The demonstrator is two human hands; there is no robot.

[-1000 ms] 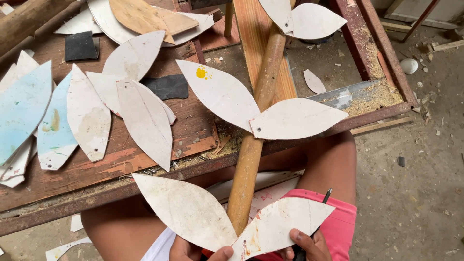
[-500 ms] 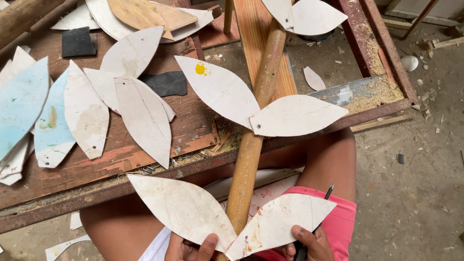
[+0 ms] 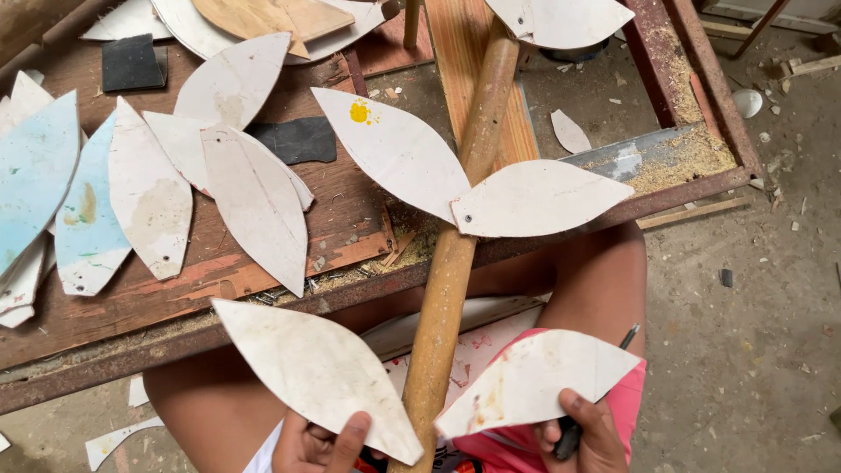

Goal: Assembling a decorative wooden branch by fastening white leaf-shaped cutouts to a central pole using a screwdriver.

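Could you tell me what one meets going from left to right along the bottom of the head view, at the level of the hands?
Left hand → left leaf-shaped cutout → wooden pole → right leaf-shaped cutout → right hand, with a dark tool → dusty floor.

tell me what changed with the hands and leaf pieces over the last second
The right hand shifted its hold on the lower right leaf piece, thumb now on top, and the piece sits a little apart from the wooden pole. The left hand moved its thumb up onto the lower left leaf piece. The upper pair of leaves and the loose cutouts on the bench stayed put.
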